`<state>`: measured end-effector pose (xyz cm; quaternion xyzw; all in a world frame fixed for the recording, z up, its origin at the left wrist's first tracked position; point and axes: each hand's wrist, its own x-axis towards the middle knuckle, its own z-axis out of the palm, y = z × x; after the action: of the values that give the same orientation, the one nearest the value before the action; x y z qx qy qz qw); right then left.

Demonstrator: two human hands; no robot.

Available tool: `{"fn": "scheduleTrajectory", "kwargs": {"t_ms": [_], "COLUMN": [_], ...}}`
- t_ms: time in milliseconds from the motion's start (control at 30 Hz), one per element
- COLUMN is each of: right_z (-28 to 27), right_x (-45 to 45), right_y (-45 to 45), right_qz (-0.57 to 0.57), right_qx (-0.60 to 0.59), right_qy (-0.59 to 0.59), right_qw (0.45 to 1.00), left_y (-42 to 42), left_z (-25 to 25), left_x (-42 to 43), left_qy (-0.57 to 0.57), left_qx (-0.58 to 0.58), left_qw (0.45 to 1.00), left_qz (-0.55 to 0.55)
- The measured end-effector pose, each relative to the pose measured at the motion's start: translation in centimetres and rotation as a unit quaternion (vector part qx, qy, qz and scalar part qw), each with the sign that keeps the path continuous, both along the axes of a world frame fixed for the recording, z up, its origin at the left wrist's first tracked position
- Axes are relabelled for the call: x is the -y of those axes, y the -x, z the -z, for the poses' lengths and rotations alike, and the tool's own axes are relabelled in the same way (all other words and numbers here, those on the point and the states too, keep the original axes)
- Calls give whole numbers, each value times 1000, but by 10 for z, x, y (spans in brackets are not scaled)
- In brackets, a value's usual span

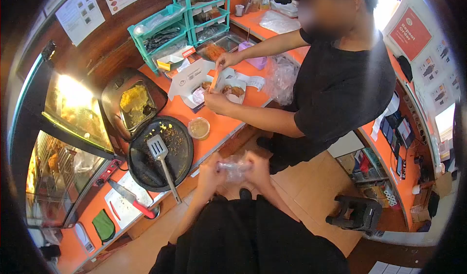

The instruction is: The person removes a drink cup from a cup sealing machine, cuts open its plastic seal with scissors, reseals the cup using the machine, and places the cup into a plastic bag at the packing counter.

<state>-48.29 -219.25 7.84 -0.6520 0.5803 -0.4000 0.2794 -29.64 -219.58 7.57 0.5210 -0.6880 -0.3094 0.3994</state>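
Between my two hands, in front of my body and just off the counter's edge, is a clear plastic bag (234,170), crumpled and see-through. My left hand (212,171) is closed on its left side. My right hand (256,168) grips its right side. Both hands are slightly blurred. Nearest to them on the orange counter (220,137) stands a round clear container (199,128) with something brownish inside. Left of it lies a black round pan (141,155) with a slotted metal spatula (161,155) resting across it.
A co-worker (340,84) stands at the right, both hands over an open white box (193,82) of food. A knife (127,195) with a red handle lies on a white board (116,210). Teal baskets (187,18) stand behind. A black stool (354,212) is at the lower right.
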Motion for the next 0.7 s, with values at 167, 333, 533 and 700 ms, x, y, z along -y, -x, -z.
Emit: {"fn": "scheduleTrajectory", "kwargs": {"t_ms": [167,333,533,700], "right_z": [-6,15,19,-11], "right_x": [8,12,1,4], "right_y": [25,24,1,-4], "right_qz": [128,157,61,44], "right_qx": [19,235,-62,-222], "right_qy": [-7,-22,-119,-178], "right_qw": [992,959,989,958], "left_y": [-7,8,17,17], "left_z": [-6,-4,49,30], "left_x": [0,-12,-28,-23], "left_qy": [40,59,211,52], "left_qx": [33,106,101,102], "left_qw": [998,993,959,969], "left_qz": [-22,-1,160,219]}}
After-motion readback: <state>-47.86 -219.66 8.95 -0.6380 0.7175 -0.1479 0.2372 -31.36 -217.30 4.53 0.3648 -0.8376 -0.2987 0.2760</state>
